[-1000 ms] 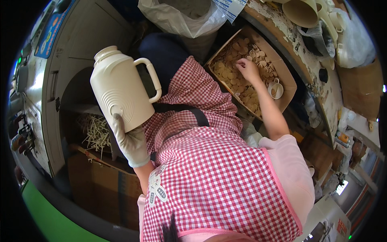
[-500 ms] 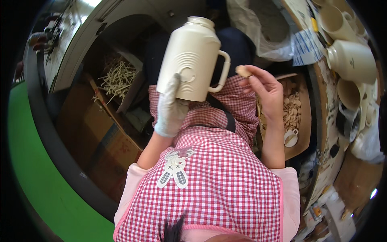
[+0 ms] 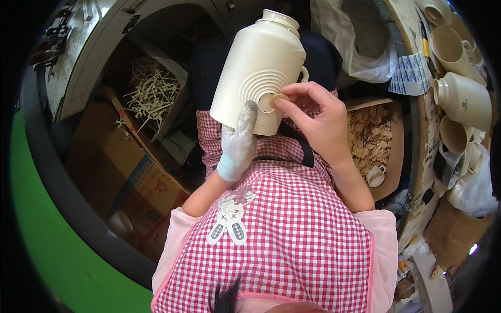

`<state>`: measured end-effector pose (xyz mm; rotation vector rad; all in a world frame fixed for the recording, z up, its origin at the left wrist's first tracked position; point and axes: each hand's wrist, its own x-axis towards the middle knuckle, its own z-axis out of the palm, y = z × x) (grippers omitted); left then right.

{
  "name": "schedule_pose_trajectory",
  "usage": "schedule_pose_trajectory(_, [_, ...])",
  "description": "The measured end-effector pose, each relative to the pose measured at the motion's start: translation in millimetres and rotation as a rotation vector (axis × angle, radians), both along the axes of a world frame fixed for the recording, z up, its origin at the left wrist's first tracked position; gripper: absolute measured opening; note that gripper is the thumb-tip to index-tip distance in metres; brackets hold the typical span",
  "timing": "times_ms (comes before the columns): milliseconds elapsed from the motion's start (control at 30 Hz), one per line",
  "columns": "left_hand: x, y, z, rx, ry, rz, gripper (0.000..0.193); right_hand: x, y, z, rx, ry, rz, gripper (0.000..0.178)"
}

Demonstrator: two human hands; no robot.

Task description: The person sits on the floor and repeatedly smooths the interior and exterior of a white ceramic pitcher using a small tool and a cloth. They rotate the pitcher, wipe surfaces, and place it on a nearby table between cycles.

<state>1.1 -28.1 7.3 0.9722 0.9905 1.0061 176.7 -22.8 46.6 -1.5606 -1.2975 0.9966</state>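
Observation:
A cream plastic jug [image 3: 250,68] with a narrow neck and a side handle is tilted in front of me, its neck pointing away. Concentric ridges on its side surround a round recess near the base. My left hand [image 3: 238,146], in a pale grey glove, grips the base end, thumb lying on the ridged side. Bare fingers of my right hand [image 3: 321,120] pinch a small beige disc [image 3: 278,99] at the right edge of that recess. The disc is partly over the recess; whether it touches cannot be made out.
A cardboard box [image 3: 395,156] of similar discs [image 3: 371,136] stands at my right, with a small white cup [image 3: 376,176] inside. Thin cream plastic sticks [image 3: 155,99] fill another box at left. On the right-hand bench lie more cream jugs [image 3: 464,99] and a blue-and-white sheet [image 3: 409,75].
My right hand has moved left with the disc, from beside the handle to the recess. The jug has shifted slightly right and turned, so its handle is now mostly hidden.

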Motion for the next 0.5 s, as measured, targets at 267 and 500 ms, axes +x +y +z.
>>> schedule_pose_trajectory(267, [-2.1,1.1,-4.1,-0.358,-0.191,0.101,0.041,0.6,-0.8,7.2,-0.343,0.642,-0.015,0.024])
schedule_pose_trajectory(500, [-1.4,-0.7,-4.0,-0.329,-0.236,0.137,0.041,-6.9,-4.6,0.3,-0.128,0.163,-0.006,0.017])
